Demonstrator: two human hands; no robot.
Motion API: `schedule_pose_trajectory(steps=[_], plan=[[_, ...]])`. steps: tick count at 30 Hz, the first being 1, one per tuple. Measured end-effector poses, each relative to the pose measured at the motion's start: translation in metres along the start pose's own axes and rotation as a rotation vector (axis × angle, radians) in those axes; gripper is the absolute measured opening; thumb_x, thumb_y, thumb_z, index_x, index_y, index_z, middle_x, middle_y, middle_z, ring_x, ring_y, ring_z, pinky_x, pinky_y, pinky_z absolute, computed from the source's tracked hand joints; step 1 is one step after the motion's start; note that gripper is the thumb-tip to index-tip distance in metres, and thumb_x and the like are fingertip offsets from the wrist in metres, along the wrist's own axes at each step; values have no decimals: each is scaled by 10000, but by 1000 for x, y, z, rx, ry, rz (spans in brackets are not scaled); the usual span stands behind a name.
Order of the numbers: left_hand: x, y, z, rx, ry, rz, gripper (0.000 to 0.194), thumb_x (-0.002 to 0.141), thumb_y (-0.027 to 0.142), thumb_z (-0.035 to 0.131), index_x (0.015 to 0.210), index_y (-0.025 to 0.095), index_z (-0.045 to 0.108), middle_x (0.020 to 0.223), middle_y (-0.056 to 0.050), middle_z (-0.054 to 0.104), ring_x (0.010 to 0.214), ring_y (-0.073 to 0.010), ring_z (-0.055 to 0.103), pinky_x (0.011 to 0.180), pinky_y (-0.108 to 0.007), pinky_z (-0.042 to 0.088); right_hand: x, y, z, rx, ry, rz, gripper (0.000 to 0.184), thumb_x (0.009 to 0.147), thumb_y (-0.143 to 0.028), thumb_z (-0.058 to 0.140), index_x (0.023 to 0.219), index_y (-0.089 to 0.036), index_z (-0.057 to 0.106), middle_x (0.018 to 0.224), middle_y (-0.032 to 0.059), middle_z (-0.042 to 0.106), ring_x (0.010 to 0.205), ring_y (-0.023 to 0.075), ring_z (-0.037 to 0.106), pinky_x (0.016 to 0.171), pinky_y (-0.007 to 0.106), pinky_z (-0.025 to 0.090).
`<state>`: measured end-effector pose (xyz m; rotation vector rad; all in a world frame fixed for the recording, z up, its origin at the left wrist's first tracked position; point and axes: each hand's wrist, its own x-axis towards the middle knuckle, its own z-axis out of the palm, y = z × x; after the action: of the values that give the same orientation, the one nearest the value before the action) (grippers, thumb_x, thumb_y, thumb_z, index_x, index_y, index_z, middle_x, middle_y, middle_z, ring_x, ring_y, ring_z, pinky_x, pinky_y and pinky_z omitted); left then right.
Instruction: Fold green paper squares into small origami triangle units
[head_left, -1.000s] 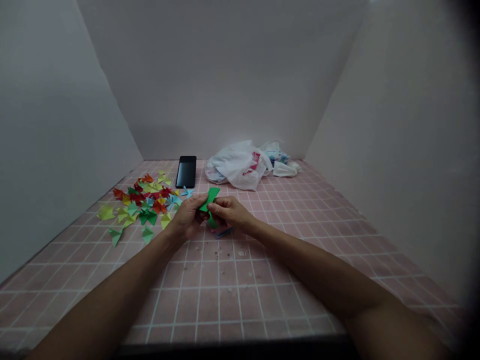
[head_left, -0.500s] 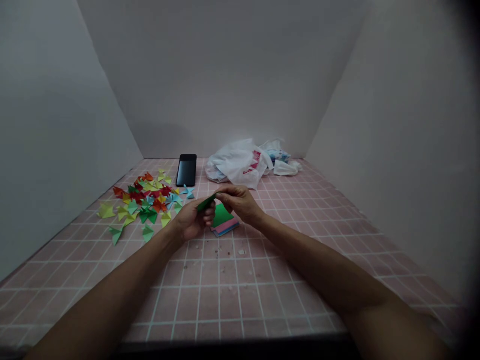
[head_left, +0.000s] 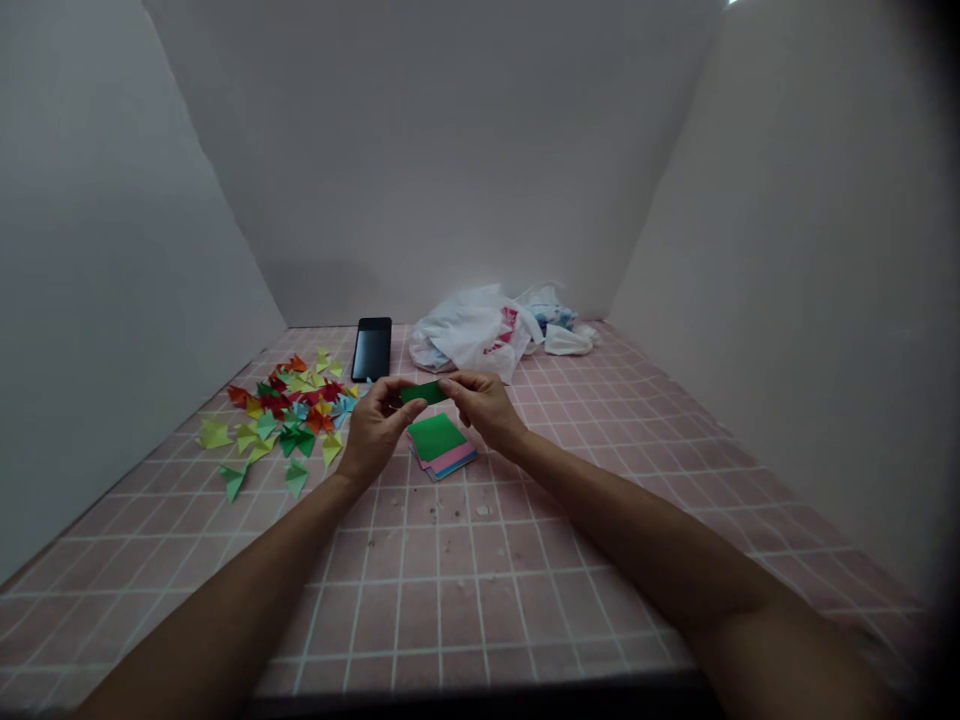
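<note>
head cam, fwd & down, near hands [head_left: 379, 430]

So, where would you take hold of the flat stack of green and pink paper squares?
Pinch the paper stack at its near corner, from the front and above: it lies flat on the pink tiled surface, and its edges fan there.

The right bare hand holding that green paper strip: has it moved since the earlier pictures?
Yes: the right hand, on the green paper strip, now sits farther right of the black smartphone, and slightly closer to it.
</note>
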<state>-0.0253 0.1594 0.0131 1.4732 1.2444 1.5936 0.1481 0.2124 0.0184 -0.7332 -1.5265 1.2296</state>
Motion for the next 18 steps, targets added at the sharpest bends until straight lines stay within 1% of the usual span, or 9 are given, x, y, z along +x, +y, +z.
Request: schedule_pose_trajectory(steps=[3,7,9,12,15,18], plan=[[-2,3,2,70,30,22,286,730,338,823,946,199,698,749,13,651,662,-146,597,650,-256,475,0,1,1,3,-9,7,348,770,-513,694,718,-169,690,528,-41,443,508,99,387,449,235,264],[-2,4,2,69,47,11,196,747,321,784,862,201,681,649,27,632,597,-141,592,603,-251,452,-1,2,2,8,-26,12,392,776,-551,690,675,-173,660,518,-40,422,512,102,388,453,238,262],[-1,3,2,44,39,2,187,764,340,768,829,195,669,628,25,633,582,-139,591,598,-252,458,-1,3,3,18,-35,10,410,776,-563,693,646,-180,626,522,-39,422,505,97,384,448,236,264],[1,1,1,-16,28,-37,227,769,381,766,807,180,666,630,18,640,571,-134,593,595,-256,474,-1,4,3,24,-49,20,429,779,-577,689,633,-189,577,542,-44,428,470,84,371,426,235,265],[1,1,1,-69,31,-81,261,757,399,773,820,164,680,653,19,634,566,-123,587,585,-253,480,-1,6,3,32,-58,40,385,784,-560,680,716,-190,595,575,-54,456,445,78,384,408,231,292],[1,2,1,-89,43,-101,288,748,420,779,824,159,687,665,22,624,561,-114,571,577,-250,478,-1,8,4,66,-65,37,323,766,-493,707,806,-189,607,636,-55,519,457,73,433,412,218,342]])
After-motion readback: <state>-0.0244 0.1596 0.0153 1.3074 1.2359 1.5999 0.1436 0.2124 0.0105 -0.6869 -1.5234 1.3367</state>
